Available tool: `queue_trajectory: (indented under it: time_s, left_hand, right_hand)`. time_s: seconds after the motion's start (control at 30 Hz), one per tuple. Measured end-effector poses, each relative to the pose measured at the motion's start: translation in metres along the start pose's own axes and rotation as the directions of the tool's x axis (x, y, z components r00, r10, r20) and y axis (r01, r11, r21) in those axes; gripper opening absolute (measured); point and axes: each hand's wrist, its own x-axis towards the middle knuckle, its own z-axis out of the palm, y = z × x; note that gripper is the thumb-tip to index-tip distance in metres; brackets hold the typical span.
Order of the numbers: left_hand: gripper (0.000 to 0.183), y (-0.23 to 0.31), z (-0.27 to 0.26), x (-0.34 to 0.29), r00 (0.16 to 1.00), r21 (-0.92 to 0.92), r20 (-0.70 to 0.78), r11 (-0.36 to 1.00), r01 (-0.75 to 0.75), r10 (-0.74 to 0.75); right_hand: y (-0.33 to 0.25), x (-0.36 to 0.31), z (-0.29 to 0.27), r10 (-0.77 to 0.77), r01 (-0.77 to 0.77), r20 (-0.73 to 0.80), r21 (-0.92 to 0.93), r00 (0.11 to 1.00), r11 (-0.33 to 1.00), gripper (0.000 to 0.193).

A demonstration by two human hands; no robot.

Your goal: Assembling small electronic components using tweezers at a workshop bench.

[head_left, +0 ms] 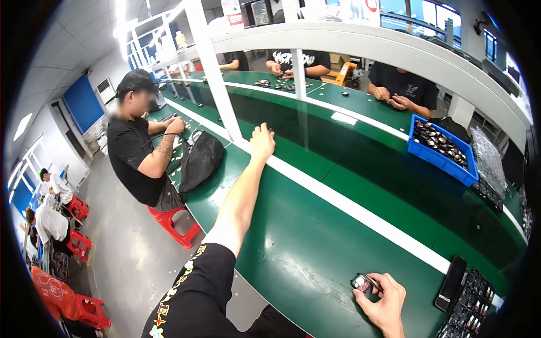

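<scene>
My left arm stretches far forward, and my left hand (262,143) is over the white rail at the edge of the dark green conveyor belt. Its fingers are curled in, with a small dark piece peeking out at the fingertips, too small to name. Near the front of the green table, my right hand (386,301) pinches a small black-rimmed electronic module (360,283) between thumb and fingers. A slim dark tool-like piece (372,281) lies along the fingers there; its kind is unclear.
A white post (217,84) rises just beyond my left hand. A blue bin (442,149) of small dark parts stands at right, across the belt. Close right are a black box (451,283) and a black tray (470,310). A black bag (202,160) lies left, beside a seated co-worker.
</scene>
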Motion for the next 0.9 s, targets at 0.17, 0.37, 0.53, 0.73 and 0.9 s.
queue_trajectory:
  time_s: [0.17,0.37,0.53,0.73,0.9]
  left_hand:
    - [0.047,-0.033,-0.019,-0.006,0.979,-0.082,-0.123,0.982,-0.171,0.160]
    - [0.052,0.125,-0.046,-0.133,0.780,-0.653,0.132,0.646,-0.395,0.612]
    - [0.058,0.195,-0.162,-0.252,0.443,-0.762,0.271,0.471,-0.444,0.855]
    - [0.064,0.208,-0.185,-0.275,0.322,-0.837,0.260,0.379,-0.394,0.910]
    - [0.062,0.214,-0.177,-0.276,0.330,-0.850,0.226,0.351,-0.392,0.916]
  right_hand:
    - [-0.006,0.009,0.002,-0.021,0.019,0.056,0.040,0.998,0.999,0.043]
    - [0.017,-0.010,-0.018,0.006,-0.006,-0.005,-0.073,1.000,0.997,0.042]
    - [-0.011,-0.067,-0.093,-0.125,0.061,-0.293,-0.220,0.948,0.974,0.043]
    - [0.042,-0.180,-0.214,0.306,-0.544,-0.794,-0.038,0.526,0.838,0.041]
    - [0.078,-0.255,-0.256,0.350,-0.735,-0.846,-0.070,0.402,0.675,0.047]
